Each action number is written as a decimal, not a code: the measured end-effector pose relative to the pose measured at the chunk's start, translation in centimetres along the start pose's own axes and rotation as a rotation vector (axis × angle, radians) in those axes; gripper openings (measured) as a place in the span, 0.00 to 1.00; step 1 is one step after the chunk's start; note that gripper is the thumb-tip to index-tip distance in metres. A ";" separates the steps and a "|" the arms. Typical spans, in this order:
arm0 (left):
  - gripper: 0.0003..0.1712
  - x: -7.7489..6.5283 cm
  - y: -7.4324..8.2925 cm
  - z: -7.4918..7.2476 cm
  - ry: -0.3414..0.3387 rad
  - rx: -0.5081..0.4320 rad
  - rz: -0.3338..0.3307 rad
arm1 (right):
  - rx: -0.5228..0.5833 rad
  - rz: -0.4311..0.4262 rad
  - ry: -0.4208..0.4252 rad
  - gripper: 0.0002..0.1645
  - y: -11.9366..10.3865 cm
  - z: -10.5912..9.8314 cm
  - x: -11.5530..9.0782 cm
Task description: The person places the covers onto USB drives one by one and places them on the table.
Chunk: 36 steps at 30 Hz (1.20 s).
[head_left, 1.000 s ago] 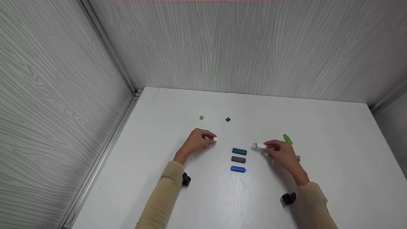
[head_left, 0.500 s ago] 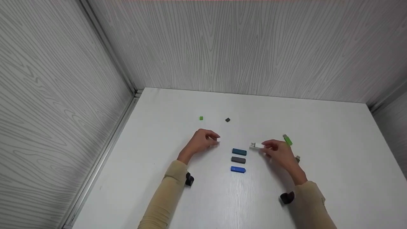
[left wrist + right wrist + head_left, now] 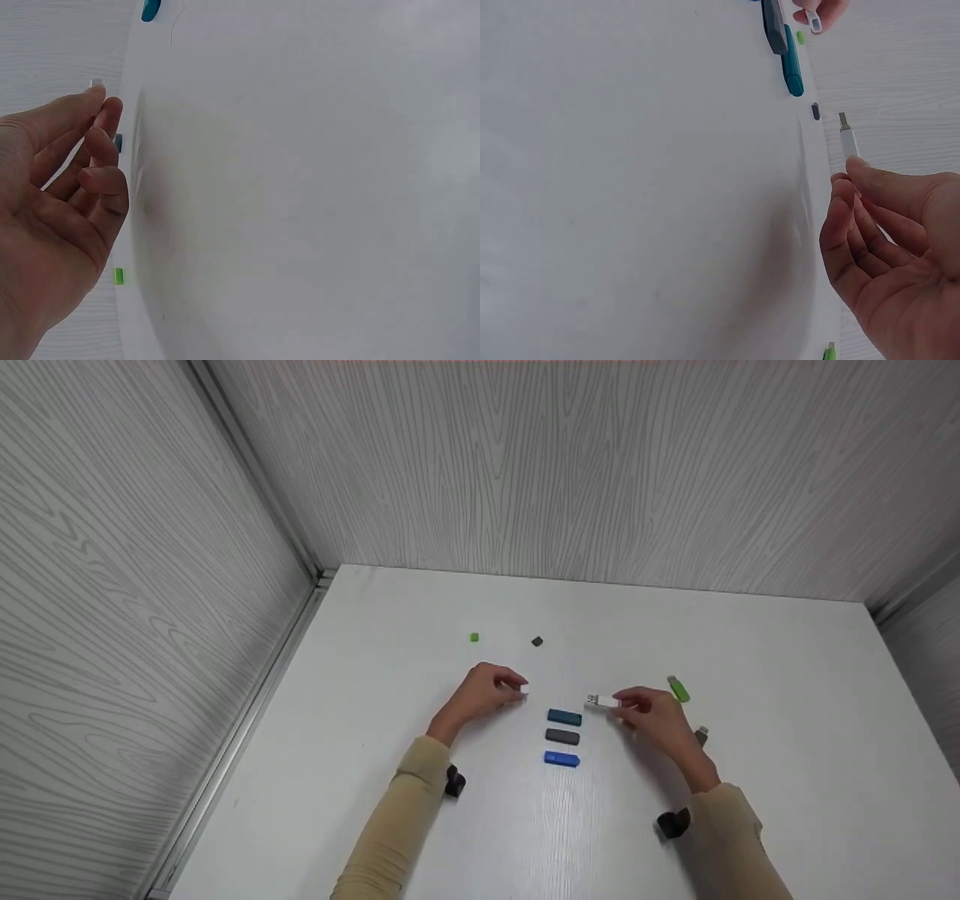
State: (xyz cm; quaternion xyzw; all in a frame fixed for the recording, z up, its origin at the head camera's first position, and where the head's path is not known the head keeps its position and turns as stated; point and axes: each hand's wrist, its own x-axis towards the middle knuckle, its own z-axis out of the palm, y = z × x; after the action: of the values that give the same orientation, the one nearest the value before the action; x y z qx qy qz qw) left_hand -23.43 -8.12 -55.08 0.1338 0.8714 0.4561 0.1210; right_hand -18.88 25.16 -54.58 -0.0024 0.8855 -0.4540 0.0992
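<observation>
My left hand (image 3: 484, 692) pinches a small white cap (image 3: 524, 690) between thumb and fingertips; the right wrist view shows the hollow end of this cap (image 3: 815, 24). Opposite it, my right hand (image 3: 660, 720) grips the rear of a white USB stick (image 3: 602, 702), its bare metal plug pointing left at the cap. A gap separates the two. Between and slightly below the hands lie a teal USB stick (image 3: 565, 717), a grey one (image 3: 562, 736) and a blue one (image 3: 562, 759), lined up in a column with no bare plugs showing.
Toward the back lie a green cap (image 3: 475, 637) and a dark grey cap (image 3: 537, 641). Right of my right hand are a green USB stick (image 3: 679, 690) with its plug bare and a dark one (image 3: 701, 735), partly hidden by the wrist. Walls border the white table (image 3: 787, 675).
My left hand has moved right with the white cap, and my right hand slightly left with the white USB stick. The gap between them has narrowed.
</observation>
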 end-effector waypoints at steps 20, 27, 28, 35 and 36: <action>0.14 0.7 1.3 1.5 -0.045 0.008 0.001 | -0.008 -0.022 -0.018 0.18 -0.5 0.9 0.5; 0.14 1.0 1.6 2.0 -0.059 0.020 0.000 | 0.003 -0.011 -0.021 0.17 -0.8 1.3 0.6; 0.14 0.9 1.7 2.0 -0.060 0.024 0.001 | 0.005 -0.012 -0.024 0.17 -0.9 1.4 0.7; 0.15 0.9 1.9 2.4 -0.072 0.046 0.050 | -0.001 -0.014 -0.018 0.17 -1.0 1.9 1.1; 0.15 1.0 2.0 2.5 -0.072 0.049 0.055 | -0.004 -0.014 -0.016 0.17 -1.0 2.0 1.1</action>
State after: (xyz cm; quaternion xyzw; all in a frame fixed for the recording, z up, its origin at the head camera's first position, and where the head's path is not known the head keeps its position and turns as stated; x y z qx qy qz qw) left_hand -23.25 -4.80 -54.89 0.1770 0.8733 0.4329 0.1362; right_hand -19.67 22.87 -55.06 -0.0123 0.8855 -0.4530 0.1029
